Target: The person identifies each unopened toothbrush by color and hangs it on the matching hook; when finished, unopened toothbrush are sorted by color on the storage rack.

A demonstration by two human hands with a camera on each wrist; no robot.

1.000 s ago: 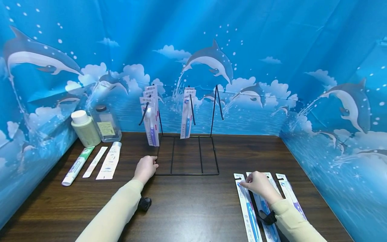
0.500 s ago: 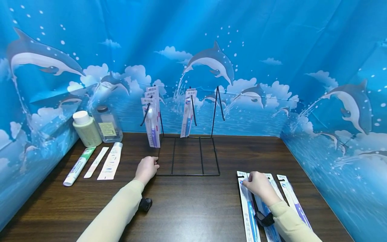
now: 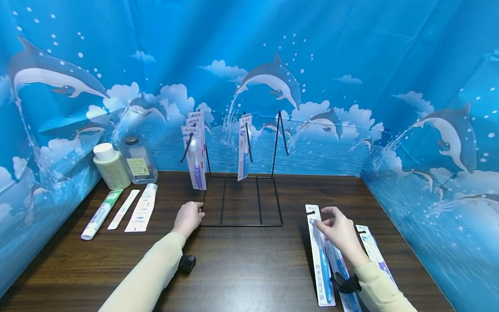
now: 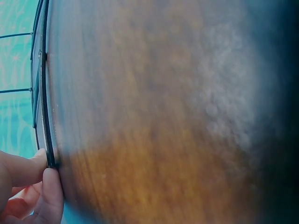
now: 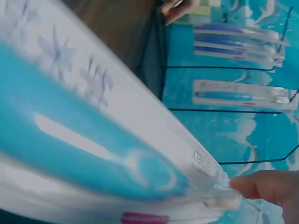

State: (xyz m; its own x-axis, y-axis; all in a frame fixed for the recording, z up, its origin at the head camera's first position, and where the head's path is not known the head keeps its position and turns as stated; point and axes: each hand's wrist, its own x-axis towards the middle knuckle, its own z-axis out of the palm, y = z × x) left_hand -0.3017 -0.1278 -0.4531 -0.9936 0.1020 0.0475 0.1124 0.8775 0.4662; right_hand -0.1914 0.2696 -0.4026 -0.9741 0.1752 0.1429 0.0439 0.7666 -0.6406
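Observation:
My left hand (image 3: pixel 189 219) pinches the front left corner of a black wire display rack (image 3: pixel 242 225); in the left wrist view its thumb and finger close on the rack's wire (image 4: pixel 45 107). My right hand (image 3: pixel 341 234) holds a packaged blue toothbrush (image 3: pixel 325 266) near its top end, between thumb and fingers. This pack is tilted up off the table, top end highest, and fills much of the right wrist view. Under the right hand and wrist lies another packaged blue toothbrush (image 3: pixel 342 271), partly hidden. A packaged purple toothbrush (image 3: pixel 373 249) lies to its right.
Packaged purple toothbrushes (image 3: pixel 195 158) hang from the rack's left hook, and packaged blue toothbrush (image 3: pixel 243 149) from the middle one. Toothpaste tube (image 3: pixel 102 214), narrow white packet (image 3: pixel 123 209), white tube (image 3: pixel 143 208), green bottle (image 3: pixel 113 169) and clear bottle (image 3: pixel 138 162) are at left. A dolphin-print curtain (image 3: pixel 249 34) surrounds the table.
My right hand has lifted the blue toothbrush pack's top end off the table and moved it slightly away from me. The middle hook's pack has turned a little. My left hand stays at the rack.

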